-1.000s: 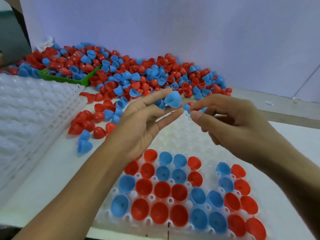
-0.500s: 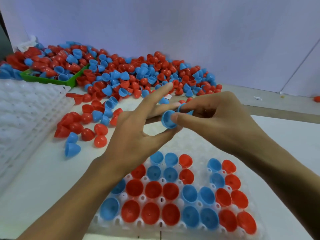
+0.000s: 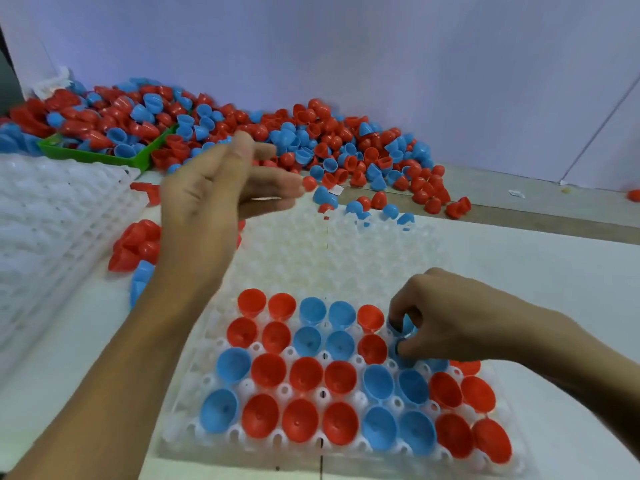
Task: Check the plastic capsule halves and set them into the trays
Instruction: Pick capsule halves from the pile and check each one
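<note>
Capsule halves (image 3: 304,375) in near tray (image 3: 346,258); loose pile (image 3: 311,140) behind it.

Two bare forearms are showing in the head view, both uncovered up to the frame edge; no sleeve is visible. Left hand (image 3: 207,202) is wearing no glove, ring or band that can be seen; its fingers are blurring at 3 o'clock. Right hand (image 3: 450,317) is likewise wearing no glove; wrist is carrying no watch or strap.
</note>
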